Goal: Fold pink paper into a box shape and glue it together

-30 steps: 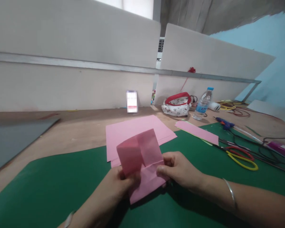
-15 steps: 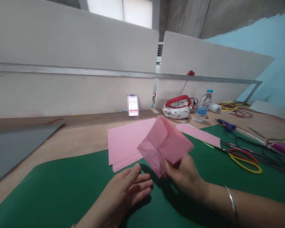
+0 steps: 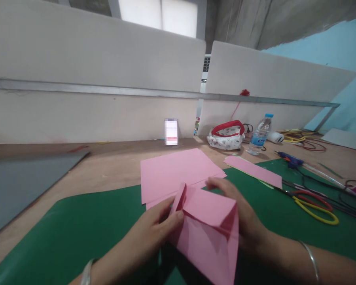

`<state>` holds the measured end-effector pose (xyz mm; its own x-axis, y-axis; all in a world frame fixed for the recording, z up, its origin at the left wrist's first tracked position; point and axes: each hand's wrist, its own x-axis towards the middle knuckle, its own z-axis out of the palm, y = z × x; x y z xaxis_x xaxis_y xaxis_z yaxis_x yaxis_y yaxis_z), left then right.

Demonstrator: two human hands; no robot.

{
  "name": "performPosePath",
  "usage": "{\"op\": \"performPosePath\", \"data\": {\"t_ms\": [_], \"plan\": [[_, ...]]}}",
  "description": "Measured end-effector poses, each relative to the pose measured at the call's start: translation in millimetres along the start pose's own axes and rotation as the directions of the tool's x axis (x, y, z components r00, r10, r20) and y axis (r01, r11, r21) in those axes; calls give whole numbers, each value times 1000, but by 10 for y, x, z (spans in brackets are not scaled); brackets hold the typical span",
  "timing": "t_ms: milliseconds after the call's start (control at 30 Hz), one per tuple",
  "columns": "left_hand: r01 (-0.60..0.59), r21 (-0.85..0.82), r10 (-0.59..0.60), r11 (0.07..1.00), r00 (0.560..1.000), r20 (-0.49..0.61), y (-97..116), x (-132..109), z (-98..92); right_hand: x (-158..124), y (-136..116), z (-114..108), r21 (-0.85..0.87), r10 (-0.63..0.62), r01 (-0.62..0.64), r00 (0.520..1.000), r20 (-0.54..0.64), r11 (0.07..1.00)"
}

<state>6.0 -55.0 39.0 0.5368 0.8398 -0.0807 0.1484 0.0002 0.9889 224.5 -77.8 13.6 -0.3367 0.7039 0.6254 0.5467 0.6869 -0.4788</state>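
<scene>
A partly folded pink paper (image 3: 209,233) lies over the green mat (image 3: 77,233) close in front of me. My left hand (image 3: 154,227) pinches its left corner, fingers closed on a raised flap. My right hand (image 3: 243,217) reaches round the far and right side of the paper, fingers curled over its top edge and partly hidden behind it. A stack of flat pink sheets (image 3: 175,172) lies just beyond, half on the mat and half on the wooden table.
A pink paper strip (image 3: 252,171), yellow and red scissors (image 3: 314,202), a blue glue gun (image 3: 289,160) and cables lie at right. A water bottle (image 3: 259,134) and a white pouch with red trim (image 3: 225,136) stand by the partition. A grey board (image 3: 20,182) lies left.
My right hand has brought the folded paper down from the air onto the mat and turned it. My left hand, open half a second ago, has closed on its left corner.
</scene>
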Motion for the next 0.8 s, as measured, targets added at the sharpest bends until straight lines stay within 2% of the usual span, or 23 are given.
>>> {"op": "performPosePath", "data": {"t_ms": [33,100,167,233,300,333,467,633,733,800], "plan": [[8,44,-11,999,999,51,29,-3,-21,31,2,-73,-63,-50,46,997,-61,997],[14,138,-28,990,995,97,70,-18,-46,90,-13,-191,-174,-204,192,978,-53,966],[1,208,-21,978,995,93,83,-40,-62,134,-42,-256,-206,-367,372,928,62,905],[16,261,-40,965,995,86,77,-60,-73,158,-69,-267,-145,-481,510,855,194,848],[42,318,-72,947,994,84,62,-71,-80,166,-85,-246,-64,-538,572,799,268,818],[51,341,-85,939,993,85,54,-73,-81,166,-86,-230,-35,-544,578,786,293,816],[56,370,-98,927,990,97,30,-66,-68,150,-44,-173,-14,-509,538,805,305,843],[37,419,-80,907,993,85,-6,-66,-54,117,24,-116,-35,-534,557,811,239,830],[24,369,-62,929,994,91,-51,-77,-42,113,27,-102,-35,-531,552,816,230,833],[26,313,-43,949,998,49,-80,-81,-25,119,19,-109,-23,-507,525,832,226,851]]}}
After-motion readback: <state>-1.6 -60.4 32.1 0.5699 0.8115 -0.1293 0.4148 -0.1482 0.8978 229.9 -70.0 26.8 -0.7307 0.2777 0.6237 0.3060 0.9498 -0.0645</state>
